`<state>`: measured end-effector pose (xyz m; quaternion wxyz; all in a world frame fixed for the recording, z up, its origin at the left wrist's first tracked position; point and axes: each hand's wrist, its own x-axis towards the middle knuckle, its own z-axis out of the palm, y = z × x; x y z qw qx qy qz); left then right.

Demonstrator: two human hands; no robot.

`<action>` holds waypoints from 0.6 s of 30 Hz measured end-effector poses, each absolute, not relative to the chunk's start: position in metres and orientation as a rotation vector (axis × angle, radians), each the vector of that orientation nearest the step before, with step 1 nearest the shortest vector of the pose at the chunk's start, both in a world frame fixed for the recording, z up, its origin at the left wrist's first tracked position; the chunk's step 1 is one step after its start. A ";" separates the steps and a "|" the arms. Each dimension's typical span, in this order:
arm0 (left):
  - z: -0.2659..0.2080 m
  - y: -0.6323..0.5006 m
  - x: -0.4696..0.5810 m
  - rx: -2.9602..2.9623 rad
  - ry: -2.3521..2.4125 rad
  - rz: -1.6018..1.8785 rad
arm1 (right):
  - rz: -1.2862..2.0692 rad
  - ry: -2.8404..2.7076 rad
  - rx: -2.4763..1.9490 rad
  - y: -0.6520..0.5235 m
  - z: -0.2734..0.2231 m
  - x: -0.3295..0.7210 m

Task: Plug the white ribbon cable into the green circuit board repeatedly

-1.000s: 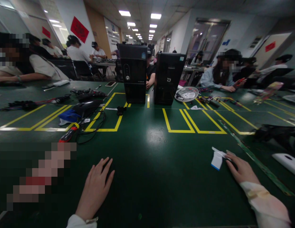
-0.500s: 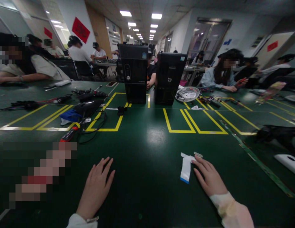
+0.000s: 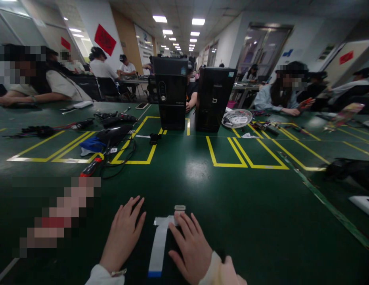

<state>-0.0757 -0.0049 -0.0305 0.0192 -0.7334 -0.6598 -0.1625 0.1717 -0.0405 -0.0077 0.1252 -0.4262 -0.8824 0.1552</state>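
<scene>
A white flat ribbon cable [image 3: 158, 247] with a blue-tipped end lies on the dark green table in front of me. A small pale connector [image 3: 180, 208] sits at its far end, and a short side piece sticks out to the left. My right hand [image 3: 192, 245] rests over the cable's upper end, palm down, fingers stretched out and fingertips touching it just below the connector. To the left of the cable, my left hand [image 3: 125, 229] lies on the table with its fingers spread and nothing in them.
Two black computer towers [image 3: 172, 95] stand ahead. Black cables and a blue-and-black bundle [image 3: 93, 145] lie at left, near a red-and-black handled tool [image 3: 91, 167]. A white basket [image 3: 237, 118] sits right of the towers. Yellow tape [image 3: 228, 165] marks the table. Other people sit around.
My right hand has moved left, bringing the ribbon cable with it from the right side to the middle, close to my left hand. The left hand stays nearly where it was.
</scene>
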 end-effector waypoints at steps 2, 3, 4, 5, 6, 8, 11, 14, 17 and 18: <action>-0.030 -0.005 -0.076 -2.288 -2.048 -0.533 | 0.549 -2.601 -1.178 -0.041 -0.002 0.162; -0.030 -0.005 -0.076 -2.297 -2.048 -0.545 | 0.582 -2.608 -1.160 -0.041 0.000 0.160; -0.030 -0.005 -0.077 -2.303 -2.050 -0.558 | 0.606 -2.610 -1.150 -0.041 0.001 0.158; -0.030 -0.005 -0.077 -2.307 -2.051 -0.568 | 0.622 -2.609 -1.145 -0.041 0.002 0.157; -0.029 -0.005 -0.078 -2.308 -2.052 -0.576 | 0.630 -2.606 -1.143 -0.041 0.003 0.157; -0.029 -0.005 -0.078 -2.306 -2.054 -0.575 | 0.626 -2.596 -1.136 -0.041 0.002 0.156; -0.029 -0.005 -0.078 -2.298 -2.057 -0.553 | 0.558 -2.574 -1.107 -0.041 -0.004 0.157; -0.029 -0.005 -0.077 -2.298 -2.057 -0.529 | 0.383 -2.508 -1.163 -0.034 -0.015 0.171; -0.029 -0.006 -0.077 -2.302 -2.078 -0.473 | 0.139 -2.311 -1.426 -0.019 -0.032 0.217; -0.029 -0.006 -0.078 -2.302 -2.085 -0.455 | 0.067 -2.210 -1.540 -0.014 -0.039 0.242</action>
